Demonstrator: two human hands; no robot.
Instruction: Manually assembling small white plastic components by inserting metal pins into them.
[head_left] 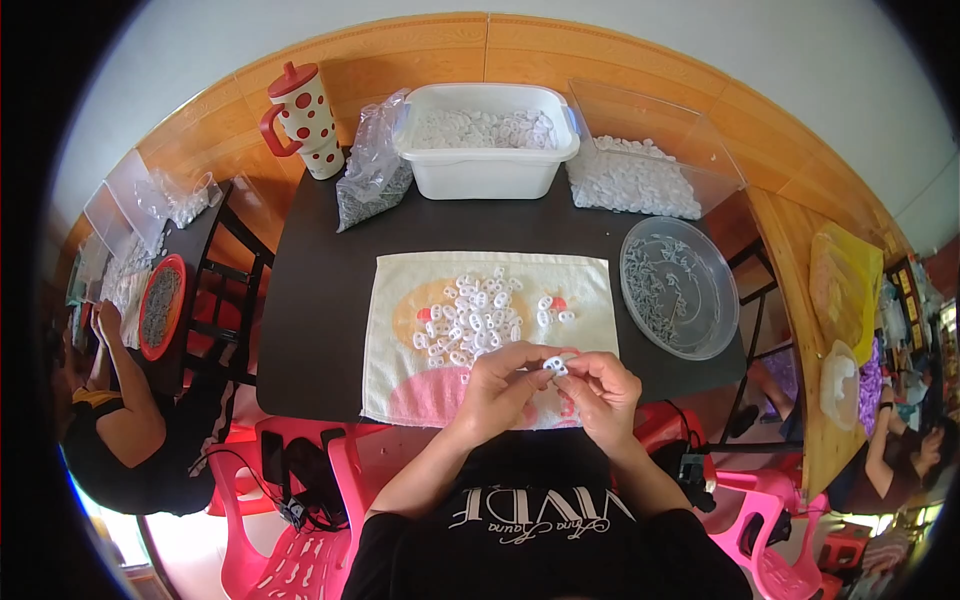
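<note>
Between the fingertips of both hands is a small white plastic piece (555,367) with two dark spots on its face. My left hand (503,388) pinches it from one side, and my right hand (602,392) is closed on it from the other. Both hands are above the near edge of a cream towel (385,340) with pink and orange patches. A pile of similar white pieces (473,315) lies on the towel beyond my left hand. A few more white pieces (546,318) form a small group to the right of the pile.
Farther back on the dark table (310,300) stand a spotted tumbler (310,125), a bag of grey bits (375,185), a white tub (487,172) and a clear bin of white pieces (635,180). A round clear tray (730,300) holds small grey parts. Other people sit at both sides.
</note>
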